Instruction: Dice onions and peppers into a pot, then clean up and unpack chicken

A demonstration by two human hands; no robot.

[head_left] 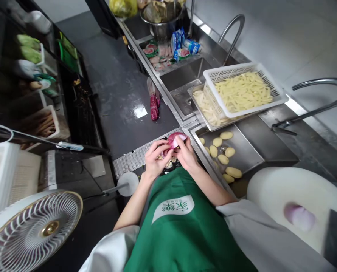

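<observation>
Both my hands meet in front of the green apron around a red onion (174,139), whose skin is purple-red with a pale patch showing. My left hand (156,158) pinches at the near left side of the onion, its fingers bent. My right hand (186,154) grips the onion from the right, with the thumb over its pale side. Below the hands is a dark container (172,166) with light scraps in it, partly hidden by my wrists. A peeled onion piece (300,217) lies on a round white chopping board (261,189) at the lower right.
Several peeled potatoes (223,159) lie in the near sink. A white basket of cut potato strips (243,92) rests over a metal tray (210,126). Farther sinks hold blue packets (182,43) and a metal pot (161,28). A fan (50,228) stands left; a red bag (154,107) lies on the floor.
</observation>
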